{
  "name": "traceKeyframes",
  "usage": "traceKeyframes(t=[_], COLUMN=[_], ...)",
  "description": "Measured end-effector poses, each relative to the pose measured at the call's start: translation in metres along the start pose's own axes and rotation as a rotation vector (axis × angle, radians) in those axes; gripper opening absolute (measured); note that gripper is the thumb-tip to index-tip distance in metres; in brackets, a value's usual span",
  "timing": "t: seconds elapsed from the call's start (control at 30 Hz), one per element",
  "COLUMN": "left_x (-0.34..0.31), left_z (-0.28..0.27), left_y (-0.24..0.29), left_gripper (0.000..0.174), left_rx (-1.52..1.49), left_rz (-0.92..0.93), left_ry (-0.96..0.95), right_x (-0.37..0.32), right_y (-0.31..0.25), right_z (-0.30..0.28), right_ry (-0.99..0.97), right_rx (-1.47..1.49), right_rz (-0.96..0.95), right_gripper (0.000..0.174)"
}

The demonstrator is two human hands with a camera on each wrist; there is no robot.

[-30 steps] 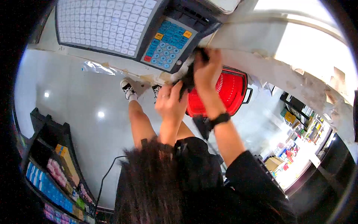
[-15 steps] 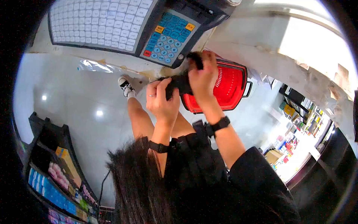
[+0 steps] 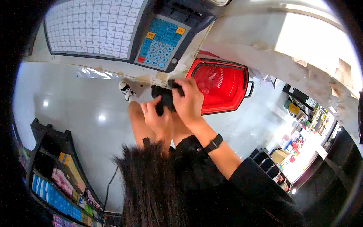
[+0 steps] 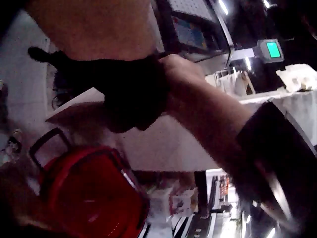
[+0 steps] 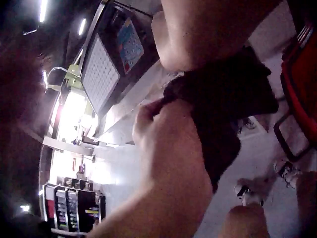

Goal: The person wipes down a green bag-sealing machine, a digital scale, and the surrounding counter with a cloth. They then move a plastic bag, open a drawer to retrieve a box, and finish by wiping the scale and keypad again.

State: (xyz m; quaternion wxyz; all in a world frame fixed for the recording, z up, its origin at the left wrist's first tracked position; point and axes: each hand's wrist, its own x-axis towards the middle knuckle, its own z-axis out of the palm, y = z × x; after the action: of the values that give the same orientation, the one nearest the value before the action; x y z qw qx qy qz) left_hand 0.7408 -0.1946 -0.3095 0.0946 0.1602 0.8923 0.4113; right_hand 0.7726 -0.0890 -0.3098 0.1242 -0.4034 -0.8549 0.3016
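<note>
Both hands hold a dark, soft black cloth item in front of the body. My left hand grips its near left part, with fingers and thumb curled around it. A bunched upper end of the cloth is held in my right hand. Seen from the left wrist, the dark cloth stretches sideways with a narrow rounded end sticking out. From the right wrist, the cloth hangs in wide folds beside the left hand. Its exact kind cannot be told.
A red basket with black handles stands right of the hands, with clear plastic inside. Ahead, a keypad scale sits on a worn white counter. A stocked black shelf stands lower left.
Both hands have moved left and nearer to the body with the black cloth, away from the basket. More of the basket and the clear plastic inside it now shows.
</note>
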Motion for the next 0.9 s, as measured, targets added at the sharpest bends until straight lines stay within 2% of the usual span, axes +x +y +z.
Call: traceKeyframes(t=[0.07, 0.1, 0.13, 0.17, 0.2, 0.3, 0.33, 0.4, 0.47, 0.53, 0.6, 0.63, 0.73, 0.8, 0.83, 0.9], left_x=[-0.001, 0.011, 0.030, 0.047, 0.054, 0.036, 0.017, -0.012, -0.009, 0.013, 0.047, 0.048, 0.040, 0.011, -0.004, -0.015], left_z=[-0.004, 0.004, 0.006, 0.018, 0.025, 0.025, 0.015, 0.010, -0.001, 0.002, 0.017, 0.023, 0.022, -0.003, -0.012, -0.018], left_y=[-0.005, 0.001, 0.017, 0.021, 0.022, 0.013, 0.009, -0.025, -0.014, 0.005, 0.027, 0.025, 0.021, 0.011, -0.002, -0.028], left_gripper=[0.031, 0.031, 0.029, 0.029, 0.029, 0.028, 0.028, 0.027, 0.026, 0.026, 0.027, 0.027, 0.028, 0.028, 0.028, 0.028], left_rx=[-0.081, -0.106, -0.115, -0.113, -0.111, -0.066, -0.047, -0.041, -0.064, -0.096, -0.032, -0.033, -0.033, 0.029, 0.032, 0.035], left_rz=[-0.008, 0.062, 0.050, 0.072, 0.094, 0.130, 0.033, -0.040, -0.003, 0.025, 0.161, 0.155, 0.155, 0.037, 0.037, -0.100], left_ry=[-0.023, 0.039, 0.012, 0.026, 0.034, 0.083, 0.026, -0.036, -0.040, -0.056, -0.062, -0.074, -0.064, -0.185, -0.190, -0.155], right_x=[0.020, 0.041, 0.071, 0.097, 0.106, 0.054, 0.026, -0.010, 0.009, 0.044, 0.092, 0.095, 0.045, -0.004, -0.020, -0.028], right_y=[0.008, 0.014, 0.014, 0.013, 0.006, 0.001, -0.002, -0.005, -0.004, 0.013, 0.028, 0.028, 0.018, 0.011, 0.002, -0.005], right_z=[0.001, 0.004, 0.003, -0.004, -0.007, 0.004, 0.004, 0.004, -0.001, -0.001, -0.004, -0.001, -0.001, 0.004, 0.007, 0.005], right_ry=[0.022, 0.058, 0.121, 0.180, 0.161, 0.145, 0.115, 0.050, 0.046, 0.124, 0.220, 0.266, 0.250, 0.161, 0.134, 0.070], right_rx=[-0.026, -0.150, -0.165, -0.079, -0.008, 0.017, 0.067, 0.167, 0.150, -0.034, 0.035, 0.150, 0.077, 0.085, 0.130, 0.171], right_rz=[-0.130, -0.110, -0.032, -0.124, -0.071, 0.016, 0.014, 0.067, 0.067, -0.001, 0.042, 0.040, 0.074, 0.024, 0.096, 0.100], right_gripper=[0.022, 0.020, 0.016, 0.015, 0.013, 0.012, 0.012, 0.013, 0.014, 0.022, 0.019, 0.018, 0.017, 0.025, 0.026, 0.025])
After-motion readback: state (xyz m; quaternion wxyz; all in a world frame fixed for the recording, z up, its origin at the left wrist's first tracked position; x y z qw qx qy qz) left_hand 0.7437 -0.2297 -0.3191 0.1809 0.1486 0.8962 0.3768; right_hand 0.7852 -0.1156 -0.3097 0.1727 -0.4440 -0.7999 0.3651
